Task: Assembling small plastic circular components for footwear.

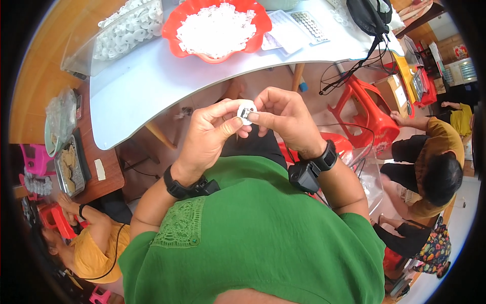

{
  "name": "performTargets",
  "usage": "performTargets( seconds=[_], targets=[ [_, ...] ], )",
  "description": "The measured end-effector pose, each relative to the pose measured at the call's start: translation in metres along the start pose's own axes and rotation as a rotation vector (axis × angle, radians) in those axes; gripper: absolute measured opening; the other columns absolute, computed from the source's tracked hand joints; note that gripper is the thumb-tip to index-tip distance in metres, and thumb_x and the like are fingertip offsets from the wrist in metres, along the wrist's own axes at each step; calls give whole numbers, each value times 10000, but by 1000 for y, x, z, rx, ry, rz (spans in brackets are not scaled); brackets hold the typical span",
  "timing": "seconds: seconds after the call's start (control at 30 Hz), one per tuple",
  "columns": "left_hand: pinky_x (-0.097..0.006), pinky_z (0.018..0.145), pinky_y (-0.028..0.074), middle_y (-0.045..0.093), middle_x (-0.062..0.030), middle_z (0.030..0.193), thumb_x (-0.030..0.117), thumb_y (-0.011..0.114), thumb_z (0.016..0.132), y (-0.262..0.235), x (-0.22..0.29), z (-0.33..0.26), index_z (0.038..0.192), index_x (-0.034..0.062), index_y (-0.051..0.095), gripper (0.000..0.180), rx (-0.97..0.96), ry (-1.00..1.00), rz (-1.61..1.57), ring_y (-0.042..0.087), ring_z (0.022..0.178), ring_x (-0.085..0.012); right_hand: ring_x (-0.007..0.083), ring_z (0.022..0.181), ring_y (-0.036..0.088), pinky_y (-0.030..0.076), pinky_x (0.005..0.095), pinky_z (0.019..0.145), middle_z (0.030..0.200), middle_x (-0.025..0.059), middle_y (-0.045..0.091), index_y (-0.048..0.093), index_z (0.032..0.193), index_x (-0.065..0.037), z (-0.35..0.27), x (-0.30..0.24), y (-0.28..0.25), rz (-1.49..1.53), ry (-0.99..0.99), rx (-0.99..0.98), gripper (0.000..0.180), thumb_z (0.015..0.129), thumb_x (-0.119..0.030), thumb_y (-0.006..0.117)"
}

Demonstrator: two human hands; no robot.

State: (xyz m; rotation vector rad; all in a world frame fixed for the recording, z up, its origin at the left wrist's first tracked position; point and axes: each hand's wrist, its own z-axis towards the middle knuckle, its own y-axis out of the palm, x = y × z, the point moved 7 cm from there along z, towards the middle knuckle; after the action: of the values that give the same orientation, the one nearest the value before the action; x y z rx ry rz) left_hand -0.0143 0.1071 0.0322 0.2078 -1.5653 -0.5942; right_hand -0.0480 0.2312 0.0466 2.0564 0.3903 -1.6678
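A small round white plastic disc (243, 107) is held up in front of my body, just off the table's near edge. A tiny dark metal piece (246, 113) shows on its face. My left hand (208, 133) pinches the disc from the left between thumb and fingers. From the other side, my right hand (289, 121) is closed at the disc's right edge, its thumb tip pressing by the metal piece. Fingertips partly cover the disc. On the table, a red scalloped bowl (173, 39) is heaped with small white plastic parts (217, 28).
A clear bin (76, 53) of white discs stands at the table's (131, 93) far left. Plastic sheets and a blister tray (310, 26) lie right of the bowl. A black bag (365, 20) with hanging cords is farther right. Red stools (362, 109) and seated co-workers (439, 152) flank me.
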Motion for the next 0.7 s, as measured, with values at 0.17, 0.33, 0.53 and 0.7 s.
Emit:
performTargets(
  seconds=[0.17, 0.33, 0.53, 0.7],
  targets=[
    [-246, 703, 515, 572, -54, 974, 19, 582, 883, -2, -3, 0, 1116, -40, 601, 241, -3, 26, 67, 588, 808, -117, 57, 627, 565, 450, 189, 521, 737, 32, 617, 571, 804, -3, 3, 2, -2, -71, -29, 31, 121, 808, -63, 675],
    [-242, 697, 508, 589, -65, 927, 63, 618, 868, 1, -3, -1, 1139, -62, 576, 301, 5, -6, 18, 585, 794, -126, 56, 609, 555, 442, 200, 507, 735, 33, 615, 579, 811, -7, 3, 5, -7, -16, -3, 3, 122, 797, -60, 688],
    [-243, 690, 501, 580, -51, 905, 39, 642, 840, 0, -4, 0, 1123, -47, 586, 301, 19, 7, 39, 572, 779, -120, 161, 619, 563, 443, 279, 510, 767, 62, 548, 564, 805, -21, -19, -46, 8, -764, -733, 184, 161, 703, -11, 687],
    [-241, 681, 500, 576, -53, 934, 18, 659, 817, 0, 1, -3, 1098, -42, 601, 294, 28, 66, 118, 564, 776, -118, 234, 644, 549, 443, 325, 508, 777, 82, 526, 549, 768, -25, -32, -49, 27, -1028, -986, 208, 193, 623, 16, 670]
  ],
)
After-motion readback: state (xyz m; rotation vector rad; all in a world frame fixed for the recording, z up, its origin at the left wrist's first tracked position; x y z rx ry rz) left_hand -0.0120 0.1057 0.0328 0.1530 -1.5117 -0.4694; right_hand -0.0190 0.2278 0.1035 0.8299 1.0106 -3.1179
